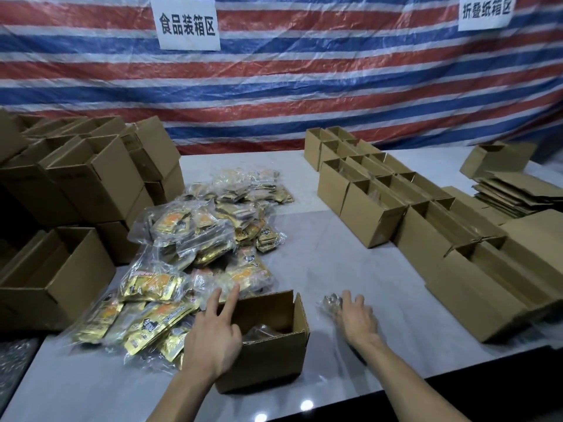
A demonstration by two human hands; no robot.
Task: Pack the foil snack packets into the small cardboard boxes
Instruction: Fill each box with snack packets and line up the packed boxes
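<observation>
Two white paper signs hang on the red, white and blue striped tarpaulin (304,86) behind the worktop (335,263). The left sign (186,24) reads "食品装箱区" and the right sign (484,12), cut by the frame's edge, reads "折叠纸箱区". The foil snack packets (213,239) are gold with orange print and lie heaped in clear bags at centre left. Their lettering is too small to read.

An open small cardboard box (274,354) stands at the near edge, just right of the heap, with its flaps up. A clear-wrapped packet (262,330) shows inside it. The left hand (213,336) rests on the box's left wall, released, its fingers straight and spread and pointing toward the heap just beyond them. The right hand (356,318) lies palm down on the worktop to the right of the box, apart from it. Its fingertips reach a crumpled clear bag of packets (330,303). The hand is blurred, so I cannot tell whether it grips the bag or only touches it.

Rows of open small boxes (374,208) stand at the right, with a stack of flattened cartons (511,193) behind them. More boxes are piled up at the left (91,178), and a larger open box (51,278) sits below them.
</observation>
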